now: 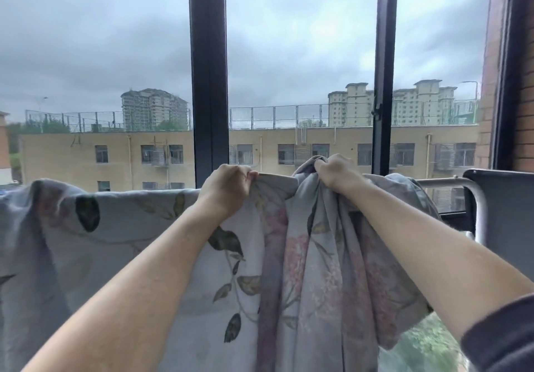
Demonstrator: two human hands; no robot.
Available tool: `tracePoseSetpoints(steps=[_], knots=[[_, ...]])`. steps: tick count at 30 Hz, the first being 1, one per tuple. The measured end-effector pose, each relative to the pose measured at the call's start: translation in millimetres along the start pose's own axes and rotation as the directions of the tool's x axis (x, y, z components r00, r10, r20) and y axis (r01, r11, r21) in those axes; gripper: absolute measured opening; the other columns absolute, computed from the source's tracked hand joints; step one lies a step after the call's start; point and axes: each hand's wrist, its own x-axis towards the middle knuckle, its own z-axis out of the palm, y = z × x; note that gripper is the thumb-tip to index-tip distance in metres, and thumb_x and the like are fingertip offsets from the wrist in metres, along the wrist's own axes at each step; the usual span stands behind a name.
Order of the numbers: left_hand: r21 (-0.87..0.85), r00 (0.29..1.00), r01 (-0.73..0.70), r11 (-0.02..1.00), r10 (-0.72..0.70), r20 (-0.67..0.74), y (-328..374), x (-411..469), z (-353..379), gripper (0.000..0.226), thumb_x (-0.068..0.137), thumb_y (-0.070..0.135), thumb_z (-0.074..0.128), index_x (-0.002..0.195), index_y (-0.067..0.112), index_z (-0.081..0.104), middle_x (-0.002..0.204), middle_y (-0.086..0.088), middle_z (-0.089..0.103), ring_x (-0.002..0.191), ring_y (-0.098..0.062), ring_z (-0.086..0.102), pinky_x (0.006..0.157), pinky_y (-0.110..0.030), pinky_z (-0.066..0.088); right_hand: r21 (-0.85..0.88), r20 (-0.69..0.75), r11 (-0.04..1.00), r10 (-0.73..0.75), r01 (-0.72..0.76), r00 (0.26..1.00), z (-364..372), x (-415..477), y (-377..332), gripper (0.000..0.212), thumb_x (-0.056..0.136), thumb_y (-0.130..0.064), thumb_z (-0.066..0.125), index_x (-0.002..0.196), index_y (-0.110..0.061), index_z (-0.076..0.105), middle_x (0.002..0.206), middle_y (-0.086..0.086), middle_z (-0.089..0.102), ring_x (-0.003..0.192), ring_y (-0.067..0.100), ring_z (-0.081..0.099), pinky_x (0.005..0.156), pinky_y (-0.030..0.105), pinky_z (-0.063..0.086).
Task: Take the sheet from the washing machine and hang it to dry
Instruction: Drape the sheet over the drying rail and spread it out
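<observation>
Nearest us, below the rail's right end: one dark grey knitted sleeve [502, 334] on the right arm. Both bare forearms reach up toward the rail.

Next, one pale grey-blue fabric sheet printed with dark leaves and pink flowers [115, 227]. It is draped over the silver metal tube rail [442, 181], spread flat along the rail's left stretch and bunched in hanging folds near its middle. The rail's right end shows bare.

At the rail's top line we list the left hand [228, 188], fingers curled tight, thumb and fingers pinching the sheet's upper edge. Just right of it along the rail is the right hand [335, 171], its fingers closed round a raised gather of the same sheet, slightly above the rail. A short taut strip of sheet runs between the two hands.

Beside the rail's right end: one dark flat panel [502, 212], which we cannot identify.

Behind the rail: one black metal window post [208, 82].

Far beyond the rail: one long beige building with rows of windows [332, 146], pale tower blocks [355, 106] above it, and grey cloud.
</observation>
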Motion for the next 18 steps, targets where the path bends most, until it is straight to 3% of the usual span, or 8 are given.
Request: tracePoseSetpoints(steps=[2,4,8,13,18], knots=[[-0.043,1.0,0.015,0.999,-0.015,-0.009,-12,1,-9,0.034,0.101,0.028,0.039,0.091,0.007,0.064,0.082,-0.014,0.066,0.07,-0.026,0.054,0.062,-0.027,0.034,0.033,0.001,0.999,0.023,-0.023,1.0,-1,5,0,0.035,0.096,-0.032,0.039,0.097,-0.005,0.061,0.117,0.018,0.061,0.099,0.03,0.054,0.076,0.029,0.035],[-0.051,1.0,0.01,0.999,-0.01,-0.006,-23,-3,-16,0.033,0.1,0.026,0.041,0.085,0.007,0.062,0.074,-0.013,0.064,0.066,-0.025,0.054,0.061,-0.026,0.035,0.038,0.022,0.999,0.038,-0.039,0.999,-3,7,2,0.037,0.096,-0.03,0.04,0.106,-0.002,0.061,0.118,0.018,0.06,0.094,0.027,0.052,0.075,0.028,0.033],[-0.009,0.999,-0.032,0.999,0.032,0.003,-45,-9,-25,0.033,0.099,0.027,0.042,0.087,0.005,0.065,0.074,-0.012,0.067,0.069,-0.027,0.06,0.064,-0.032,0.048,-0.011,0.05,1.0,0.021,-0.021,0.999,1,9,-3,0.03,0.095,-0.03,0.04,0.098,-0.007,0.059,0.118,0.018,0.06,0.095,0.028,0.051,0.076,0.029,0.034],[0.035,0.996,-0.07,0.997,0.071,-0.047,-71,-15,-33,0.032,0.098,0.027,0.043,0.075,0.01,0.059,0.064,-0.01,0.063,0.06,-0.028,0.058,0.061,-0.036,0.051,0.022,0.04,0.998,0.064,-0.065,0.997,-3,14,8,0.038,0.094,-0.028,0.041,0.113,0.001,0.059,0.122,0.021,0.058,0.109,0.032,0.053,0.078,0.028,0.034],[0.068,0.983,-0.147,0.987,0.154,-0.097,-85,-19,-36,0.031,0.095,0.023,0.048,0.078,0.004,0.065,0.066,-0.012,0.066,0.061,-0.029,0.062,0.062,-0.038,0.053,0.024,0.046,0.996,0.084,-0.085,0.995,-7,17,19,0.039,0.094,-0.027,0.041,0.115,-0.001,0.059,0.123,0.02,0.058,0.111,0.032,0.052,0.08,0.028,0.034]])
